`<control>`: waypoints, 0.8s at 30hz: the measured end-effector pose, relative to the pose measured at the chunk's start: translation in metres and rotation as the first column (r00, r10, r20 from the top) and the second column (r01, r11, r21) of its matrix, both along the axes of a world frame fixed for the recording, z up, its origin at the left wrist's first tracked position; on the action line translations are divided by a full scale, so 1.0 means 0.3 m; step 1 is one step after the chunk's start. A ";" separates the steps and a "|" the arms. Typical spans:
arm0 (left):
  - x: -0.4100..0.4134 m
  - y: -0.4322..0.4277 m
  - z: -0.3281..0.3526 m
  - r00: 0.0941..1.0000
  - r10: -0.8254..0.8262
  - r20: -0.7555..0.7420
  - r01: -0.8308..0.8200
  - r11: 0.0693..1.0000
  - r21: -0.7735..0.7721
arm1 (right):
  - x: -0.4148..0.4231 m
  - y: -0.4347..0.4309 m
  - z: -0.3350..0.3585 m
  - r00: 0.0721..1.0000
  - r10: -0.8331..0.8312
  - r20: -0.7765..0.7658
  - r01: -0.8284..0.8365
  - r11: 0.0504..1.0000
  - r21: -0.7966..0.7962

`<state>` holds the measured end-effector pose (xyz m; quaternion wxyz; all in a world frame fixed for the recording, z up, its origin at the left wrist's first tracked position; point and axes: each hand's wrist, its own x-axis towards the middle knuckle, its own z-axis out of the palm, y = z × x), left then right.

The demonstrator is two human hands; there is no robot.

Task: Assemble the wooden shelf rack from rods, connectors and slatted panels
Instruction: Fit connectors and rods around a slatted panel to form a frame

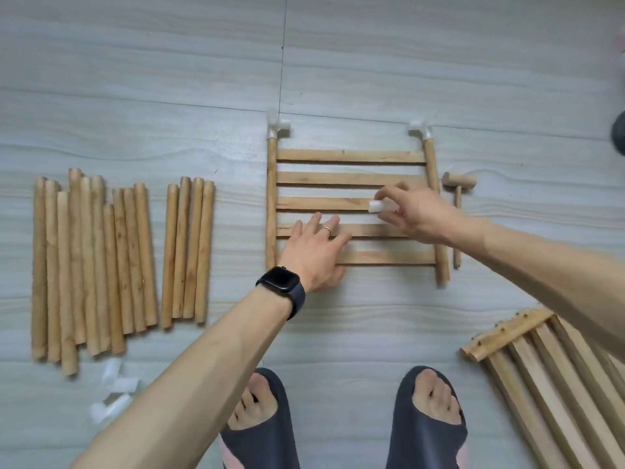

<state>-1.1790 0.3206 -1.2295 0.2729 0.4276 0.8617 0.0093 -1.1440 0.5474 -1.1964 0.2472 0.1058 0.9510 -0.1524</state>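
Note:
A slatted panel (348,155) lies flat on the floor in front of me, with a white connector on its far left corner (278,127) and another on its far right corner (421,128). My left hand (316,252) rests open on the panel's near slats, fingers spread, a watch on the wrist. Above the middle slat, my right hand (414,213) pinches a white connector (382,206). The panel's near right rod end (442,281) shows a pale tip.
Many loose wooden rods (91,265) lie in a row at the left, with a smaller group (189,248) beside them. Spare white connectors (113,397) sit near left. A small wooden mallet (456,198) lies right of the panel. More slatted panels (554,384) are stacked at near right. My feet in dark slippers (341,418) are below.

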 end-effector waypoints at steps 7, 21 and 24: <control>-0.043 0.001 -0.010 0.986 -0.114 -0.121 0.097 0.985 -0.139 | 0.392 0.034 0.056 0.659 -0.717 0.226 0.670 0.425 -0.608; 0.142 0.176 0.051 0.901 0.039 0.433 -0.160 0.956 0.248 | 0.607 -0.112 -0.061 0.180 -0.649 0.739 0.490 -0.592 -0.639; 0.231 0.212 0.026 0.717 0.129 0.685 -0.329 0.929 0.170 | 0.584 -0.084 -0.054 0.209 -0.631 0.747 0.448 -0.617 -0.647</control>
